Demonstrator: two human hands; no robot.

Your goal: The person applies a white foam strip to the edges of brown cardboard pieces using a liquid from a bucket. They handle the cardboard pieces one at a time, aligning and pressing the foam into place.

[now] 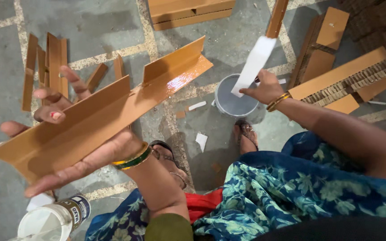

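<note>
My left hand [74,147] holds a long brown cardboard angle strip [112,105] from below, palm up, fingers spread along it. The strip's far end is notched and shines wet. My right hand [264,88] pinches a white paper strip [253,64] above a small grey bucket [235,99] of pale liquid on the floor. Bangles sit on both wrists.
Several brown cardboard strips [45,62] lie on the tiled floor at the left. Stacked cardboard pieces [345,76] lie at the right, a flat cardboard box [188,11] at the top. A white plastic jar [52,218] stands at the bottom left. My sandalled feet [246,136] rest near the bucket.
</note>
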